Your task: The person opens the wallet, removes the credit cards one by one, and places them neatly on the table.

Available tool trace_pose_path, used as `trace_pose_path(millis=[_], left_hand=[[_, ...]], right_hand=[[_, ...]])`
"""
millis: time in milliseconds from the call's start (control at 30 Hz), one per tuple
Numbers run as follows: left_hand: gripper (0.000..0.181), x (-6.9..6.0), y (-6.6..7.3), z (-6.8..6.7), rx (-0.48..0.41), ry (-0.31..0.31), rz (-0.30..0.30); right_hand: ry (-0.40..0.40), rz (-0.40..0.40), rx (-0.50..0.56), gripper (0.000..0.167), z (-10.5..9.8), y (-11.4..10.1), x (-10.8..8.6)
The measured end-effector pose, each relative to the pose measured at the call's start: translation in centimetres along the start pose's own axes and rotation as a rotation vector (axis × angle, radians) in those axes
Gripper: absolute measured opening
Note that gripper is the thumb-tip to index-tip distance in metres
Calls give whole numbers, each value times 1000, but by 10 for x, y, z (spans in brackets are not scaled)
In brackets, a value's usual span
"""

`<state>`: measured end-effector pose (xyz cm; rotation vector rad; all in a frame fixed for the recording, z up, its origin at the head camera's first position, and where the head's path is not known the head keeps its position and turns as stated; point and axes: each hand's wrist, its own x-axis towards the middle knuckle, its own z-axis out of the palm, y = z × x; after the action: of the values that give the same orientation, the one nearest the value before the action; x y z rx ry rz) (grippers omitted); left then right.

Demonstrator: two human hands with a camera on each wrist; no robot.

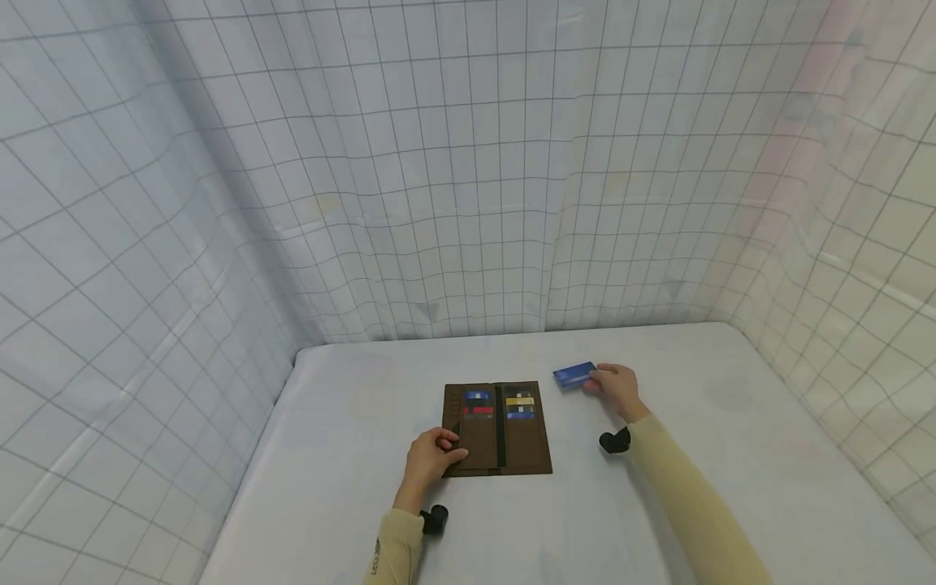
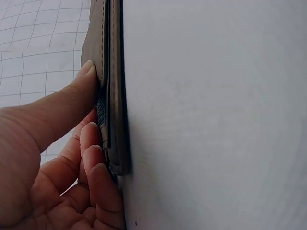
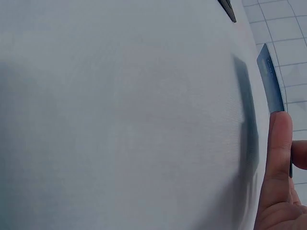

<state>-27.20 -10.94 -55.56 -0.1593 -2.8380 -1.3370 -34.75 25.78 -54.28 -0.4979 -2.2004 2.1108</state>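
Observation:
A brown long wallet lies unfolded on the white table, several cards showing in the slots of both its halves. My left hand is at its lower left edge. In the left wrist view the thumb presses on the wallet's inner face, while the curled fingers meet its side edge. Beyond the wallet's upper right corner, my right hand pinches a blue card between thumb and fingers. The card's shadow lies apart from it in the right wrist view, so it is held off the table.
White cloth covers the table. White curtains with a dark grid hang at the back and both sides. A black wrist device is on the left wrist and another on the right.

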Motion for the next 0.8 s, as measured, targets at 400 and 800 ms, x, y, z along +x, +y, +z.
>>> trace_pose_path(millis=[400,800], left_hand=[[26,-2,2,0,9,1,14],[26,-3,2,-2,-4,0,19]], right_hand=[[22,25,-87,46,1,7,-7],[37,49,-345,36,-1,0,-15]])
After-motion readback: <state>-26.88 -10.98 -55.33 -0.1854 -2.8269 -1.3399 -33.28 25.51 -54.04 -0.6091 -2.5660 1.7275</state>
